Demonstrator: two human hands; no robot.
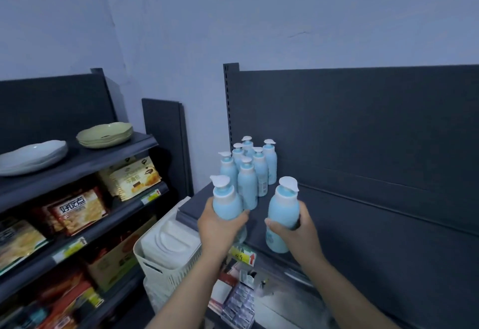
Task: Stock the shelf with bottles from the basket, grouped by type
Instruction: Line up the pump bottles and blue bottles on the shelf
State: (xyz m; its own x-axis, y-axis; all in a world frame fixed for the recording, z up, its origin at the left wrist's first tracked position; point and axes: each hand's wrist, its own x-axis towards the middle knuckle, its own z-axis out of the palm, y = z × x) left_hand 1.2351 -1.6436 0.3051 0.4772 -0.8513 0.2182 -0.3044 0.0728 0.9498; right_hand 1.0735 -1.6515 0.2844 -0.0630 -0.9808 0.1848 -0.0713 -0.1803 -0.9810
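A group of bottles (248, 170) stands on the dark shelf (363, 225). They are blue with white pump tops. They stand up straight and close together.

Just in front of the group, a little to the left, is the left bottle (226, 203). The left hand (220, 227) holds it, with the fingers curled round its middle. It is the same blue kind and stands nearly straight up.

In front of the group and to the right is the right bottle (282, 210). The right hand (298, 230) grips it, with the thumb and fingers wrapped round it. This bottle is a bit apart from the group. I cannot tell if either held bottle touches the shelf.

Below the group and to the left is a white basket (155, 266) with big white things inside. A yellow price tag (241, 253) sits below the group, on the shelf's front edge. Far left of the group, another rack holds plates (105, 135) and snack bags (132, 178).
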